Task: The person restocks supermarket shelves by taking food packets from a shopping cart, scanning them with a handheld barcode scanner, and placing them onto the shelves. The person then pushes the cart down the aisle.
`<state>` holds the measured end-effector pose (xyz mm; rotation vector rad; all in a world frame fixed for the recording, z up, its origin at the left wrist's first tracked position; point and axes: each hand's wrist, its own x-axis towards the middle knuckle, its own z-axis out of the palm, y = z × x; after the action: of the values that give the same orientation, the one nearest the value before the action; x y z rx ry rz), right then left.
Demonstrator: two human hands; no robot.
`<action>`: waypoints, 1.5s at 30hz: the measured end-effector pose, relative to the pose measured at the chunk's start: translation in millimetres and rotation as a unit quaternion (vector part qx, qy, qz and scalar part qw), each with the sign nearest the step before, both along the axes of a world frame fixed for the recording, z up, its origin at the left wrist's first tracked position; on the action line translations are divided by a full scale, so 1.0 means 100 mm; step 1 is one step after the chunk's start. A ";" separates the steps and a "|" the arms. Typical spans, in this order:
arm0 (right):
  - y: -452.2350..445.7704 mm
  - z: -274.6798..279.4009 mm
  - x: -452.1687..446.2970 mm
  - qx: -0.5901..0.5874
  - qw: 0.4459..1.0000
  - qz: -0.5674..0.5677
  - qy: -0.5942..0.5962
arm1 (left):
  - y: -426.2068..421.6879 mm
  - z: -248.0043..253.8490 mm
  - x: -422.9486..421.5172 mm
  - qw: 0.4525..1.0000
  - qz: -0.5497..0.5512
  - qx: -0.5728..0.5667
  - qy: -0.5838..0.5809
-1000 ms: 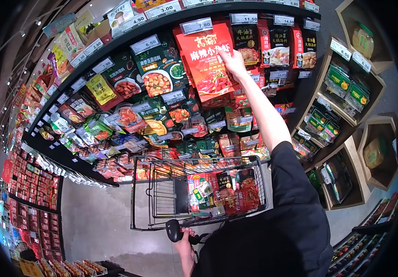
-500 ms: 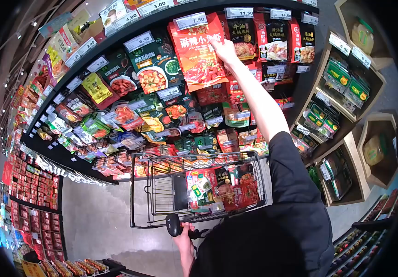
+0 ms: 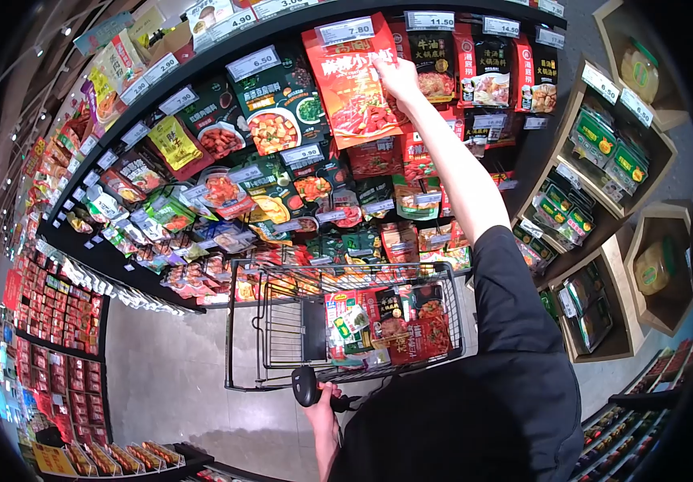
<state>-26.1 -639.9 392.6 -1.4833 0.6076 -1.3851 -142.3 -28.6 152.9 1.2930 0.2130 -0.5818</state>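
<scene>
My right hand [image 3: 401, 83] reaches up to the hanging display, its fingers closed on the right edge of a red seasoning packet [image 3: 354, 104] with crayfish pictured on it. The packet is at the top row, right behind a 7.80 price tag [image 3: 345, 30]. Whether it still hangs on its hook cannot be seen. Low in the view, my left hand [image 3: 325, 407] is wrapped round the handle of a shopping cart [image 3: 242, 329], beside the handle's black rounded end [image 3: 306, 386]. Several red and dark food packets [image 3: 390, 325] lie in the cart's basket.
Dark seasoning packets [image 3: 274, 96] hang left of the red one, and black hotpot-base packets [image 3: 431, 64] to its right. Wooden hexagonal shelves [image 3: 611, 297] with boxed goods stand at the right. Grey floor [image 3: 169, 361] lies left of the cart; red-stocked shelves [image 3: 61, 313] line the far left.
The view has shifted slightly, so the display appears a little further right. My right hand keeps its grip on the red packet, and my left hand stays on the cart handle.
</scene>
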 end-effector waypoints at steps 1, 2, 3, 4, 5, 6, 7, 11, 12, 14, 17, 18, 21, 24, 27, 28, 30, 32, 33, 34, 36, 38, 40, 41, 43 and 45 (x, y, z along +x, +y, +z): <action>0.13 0.09 -0.09 0.018 1.000 0.012 0.022 | 0.01 -0.02 0.00 1.000 -0.006 0.002 -0.009; 0.12 0.06 -0.08 0.008 1.000 0.010 -0.010 | 0.02 -0.03 0.00 1.000 -0.004 0.001 -0.008; 0.14 0.06 -0.11 0.019 1.000 0.018 -0.008 | 0.02 -0.04 -0.01 1.000 0.001 0.001 -0.003; 0.17 0.08 -0.15 0.030 0.999 0.026 -0.007 | 0.02 -0.04 -0.01 1.000 0.005 -0.001 0.002; 0.15 0.08 -0.16 0.029 0.999 0.028 -0.007 | 0.02 -0.03 -0.02 1.000 0.008 -0.001 0.002; 0.13 0.08 -0.16 0.017 1.000 0.017 -0.006 | 0.02 -0.02 -0.03 1.000 0.007 0.004 0.003; 0.11 0.07 -0.15 0.005 1.000 0.005 -0.005 | 0.02 -0.02 -0.03 1.000 0.006 0.010 0.003; 0.05 0.08 -0.06 0.001 1.000 -0.007 0.002 | 0.02 -0.02 -0.04 1.000 0.001 0.009 0.001; 0.05 0.09 -0.04 0.001 1.000 -0.007 0.002 | 0.01 0.00 -0.04 1.000 -0.004 0.007 0.004; 0.03 0.11 -0.02 0.005 0.999 -0.024 0.037 | -0.02 0.03 -0.05 1.000 -0.008 0.006 0.007; -0.10 0.03 0.05 -0.007 0.998 -0.047 0.043 | -0.05 0.05 -0.06 1.000 0.015 0.004 0.003; -0.07 0.06 0.05 -0.015 0.997 -0.060 0.045 | -0.05 0.05 -0.06 1.000 0.014 0.003 0.003; 0.08 0.09 -0.07 -0.025 0.994 -0.078 0.078 | -0.05 0.02 -0.05 1.000 0.012 0.004 -0.001; 0.06 0.04 -0.10 -0.022 0.997 -0.054 0.056 | -0.06 0.01 -0.05 1.000 0.008 0.006 -0.008; -0.18 -0.10 -0.05 -0.020 0.998 -0.047 0.031 | -0.04 -0.02 -0.04 1.000 0.002 0.010 -0.011; -0.18 -0.08 -0.06 -0.019 0.999 -0.041 0.006 | -0.04 -0.04 -0.03 1.000 0.001 0.013 -0.012; -0.23 -0.07 -0.03 -0.015 0.999 -0.030 0.005 | -0.05 -0.04 -0.04 1.000 0.004 0.011 -0.012; -0.15 -0.01 -0.05 -0.024 0.998 -0.038 0.032 | -0.06 -0.04 -0.05 1.000 0.006 0.010 -0.012; -0.08 0.04 -0.06 -0.017 0.997 -0.051 0.060 | -0.05 -0.06 -0.04 1.000 0.002 0.010 -0.012; -0.02 0.08 -0.05 -0.018 0.997 -0.052 0.060 | -0.06 -0.08 -0.04 1.000 -0.001 0.011 -0.012; 0.08 0.12 -0.02 -0.016 0.992 -0.078 0.097 | -0.06 -0.09 -0.04 1.000 -0.001 0.009 -0.012; 0.09 0.11 0.01 -0.018 0.993 -0.074 0.092 | -0.06 -0.09 -0.05 1.000 -0.001 0.008 -0.012; 0.20 0.15 -0.03 -0.006 0.994 -0.058 0.091 | -0.08 -0.08 -0.05 1.000 0.008 0.022 -0.007; 0.10 0.10 0.02 0.000 0.996 -0.054 0.076 | -0.07 -0.08 -0.05 1.000 0.008 0.021 -0.007; 0.01 0.06 0.05 0.003 0.996 -0.050 0.074 | -0.07 -0.06 -0.05 1.000 0.010 0.009 0.005; -0.03 0.02 0.05 0.010 0.998 -0.042 0.047 | -0.06 -0.05 -0.05 1.000 0.015 0.010 0.006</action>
<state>-21.1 -643.1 394.3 -1.5286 0.7469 -1.3752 -147.8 -34.8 148.3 1.3043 0.2491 -0.5637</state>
